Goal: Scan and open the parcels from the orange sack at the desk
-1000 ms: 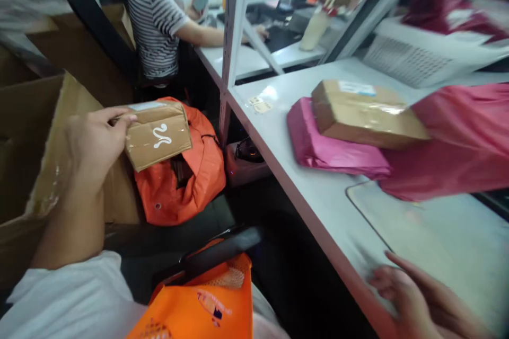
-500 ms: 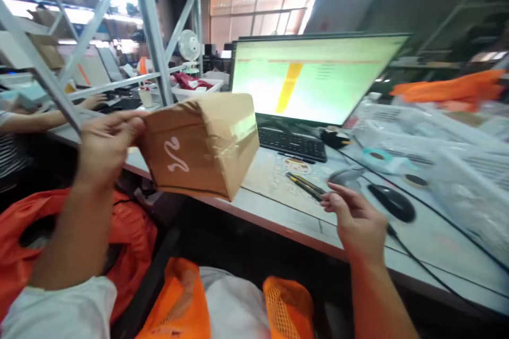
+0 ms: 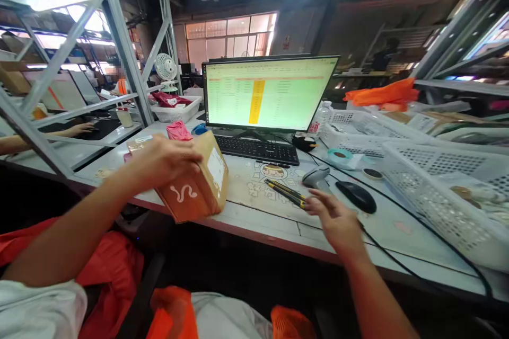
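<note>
A taped brown cardboard box [image 3: 199,190] with a white squiggle on one side and a white label on another is tilted at the desk's front edge. My left hand [image 3: 165,161] is closed on its upper edge. On the printed desk mat lie slim black-and-yellow utility knives [image 3: 284,193], side by side. The fingers of my right hand [image 3: 334,220] are pinched at their near end, apparently on one knife. A grey handheld scanner [image 3: 316,176] and a black mouse [image 3: 356,197] are close to this hand.
Behind the mat stand a black keyboard [image 3: 254,148] and a lit monitor [image 3: 234,95]. White plastic baskets [image 3: 449,201] and a roll of tape [image 3: 340,156] occupy the right side, with cables running across. A metal rack frame [image 3: 119,32] and another person's arm [image 3: 67,132] are at left.
My left hand has turned the box, bringing a white label into view, and now grips it from above. The view has shifted rightward; my right hand stays beside the knives.
</note>
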The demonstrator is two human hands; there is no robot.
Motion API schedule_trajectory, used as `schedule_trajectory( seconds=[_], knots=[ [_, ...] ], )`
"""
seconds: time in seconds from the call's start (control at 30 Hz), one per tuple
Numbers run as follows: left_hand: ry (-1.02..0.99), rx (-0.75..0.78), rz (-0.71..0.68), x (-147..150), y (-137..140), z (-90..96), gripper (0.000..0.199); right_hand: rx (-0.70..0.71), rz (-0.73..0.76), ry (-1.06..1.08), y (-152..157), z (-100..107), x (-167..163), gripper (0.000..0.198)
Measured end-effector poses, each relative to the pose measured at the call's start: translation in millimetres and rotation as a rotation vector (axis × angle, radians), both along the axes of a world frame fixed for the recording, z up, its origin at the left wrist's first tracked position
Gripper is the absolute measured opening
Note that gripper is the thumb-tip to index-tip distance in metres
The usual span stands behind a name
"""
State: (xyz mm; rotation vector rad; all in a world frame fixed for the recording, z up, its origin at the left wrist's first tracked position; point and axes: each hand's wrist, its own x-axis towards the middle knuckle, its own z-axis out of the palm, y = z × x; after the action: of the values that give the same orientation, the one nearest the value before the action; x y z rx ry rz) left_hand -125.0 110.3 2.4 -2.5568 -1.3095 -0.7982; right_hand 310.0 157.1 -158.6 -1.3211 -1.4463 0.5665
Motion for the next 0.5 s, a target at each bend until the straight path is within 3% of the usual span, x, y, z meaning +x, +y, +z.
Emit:
schedule_trajectory(
  seconds=[0.07, 0.13, 0.23, 0.3, 0.4, 0.5],
  knots=[
    [0.232, -0.025, -0.133, 31.2, -11.9, -23.6, 0.023, -0.020, 0.287, 0.074, -12.1, -2.8, -41.3, 0.076],
    [0.339, 0.010, -0.239, 53.7, -24.0, -50.6, 0.039, 0.040, 0.536, 0.078, -27.9, -9.9, -82.1, 0.095],
    [0.203, -0.052, -0.320, 48.0, -20.9, -71.3, 0.061, 0.110, 0.691, -0.007, -47.5, -26.5, -132.7, 0.125],
    [-0.044, -0.141, -0.287, 22.1, 4.6, -65.8, 0.059, 0.118, 0.671, -0.102, -54.8, -36.5, -157.9, 0.136],
    [-0.356, -0.123, -0.040, -23.8, 71.7, -49.7, 0.058, 0.138, 0.599, -0.174, -56.4, -45.6, -186.3, 0.135],
    [-0.255, -0.059, 0.189, -56.9, 145.1, -58.7, 0.065, 0.219, 0.516, -0.175, -51.1, -51.0, -206.1, 0.131]
  ],
)
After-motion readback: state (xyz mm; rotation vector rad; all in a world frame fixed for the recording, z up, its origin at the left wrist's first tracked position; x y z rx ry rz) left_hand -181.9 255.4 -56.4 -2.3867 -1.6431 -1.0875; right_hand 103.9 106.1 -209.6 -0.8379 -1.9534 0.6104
